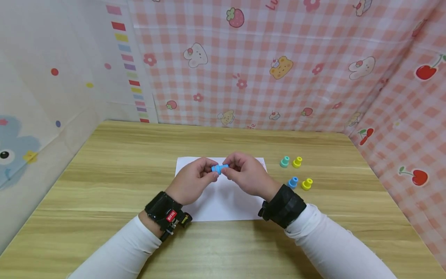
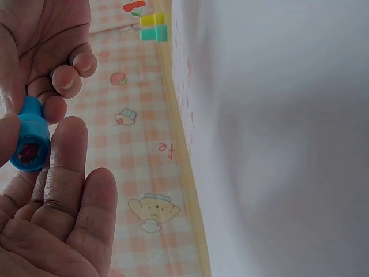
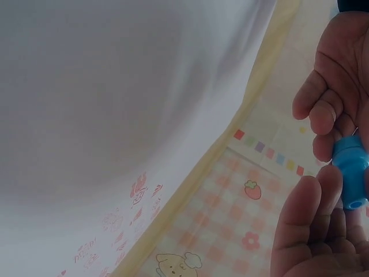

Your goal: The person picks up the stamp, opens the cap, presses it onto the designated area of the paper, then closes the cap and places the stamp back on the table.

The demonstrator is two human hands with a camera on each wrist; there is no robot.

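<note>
Between both hands, above a white sheet of paper (image 1: 226,203), is a small blue toy stamp (image 1: 219,169) lying sideways. My left hand (image 1: 192,179) pinches its wide end between thumb and fingers. At the narrow handle end, my right hand (image 1: 248,175) pinches it too. The left wrist view shows the stamp's round face (image 2: 27,152) with a dark red design. In the right wrist view the handle's tip (image 3: 356,204) points downward. Parts of the stamp are covered by fingertips.
Right of the paper stand a teal stamp (image 1: 284,162), a yellow stamp (image 1: 297,162), a blue stamp (image 1: 293,182) near my right wrist and another yellow stamp (image 1: 307,184). Red prints (image 3: 115,231) mark the paper's far part. Patterned cloth (image 1: 244,58) hangs behind the wooden table (image 1: 122,174).
</note>
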